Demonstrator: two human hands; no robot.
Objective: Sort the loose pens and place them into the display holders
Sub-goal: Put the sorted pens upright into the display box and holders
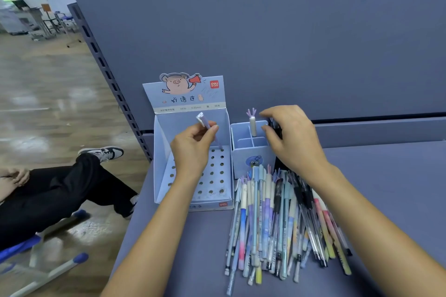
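Head view: the left hand (193, 152) pinches a purple pen (205, 122) between thumb and curled fingers, holding it tilted, white cap up, over the perforated floor of the pig-printed display box (161, 152). Just beside it stands a blue divided holder (251, 155) with one antler-topped white pen (252, 126) upright in a rear compartment. The right hand (293, 142) hovers with bent fingers at a black holder (276, 129); I cannot tell whether it grips anything. Loose pens (272, 219) lie heaped on the grey-blue shelf (386, 188) in front of the holders.
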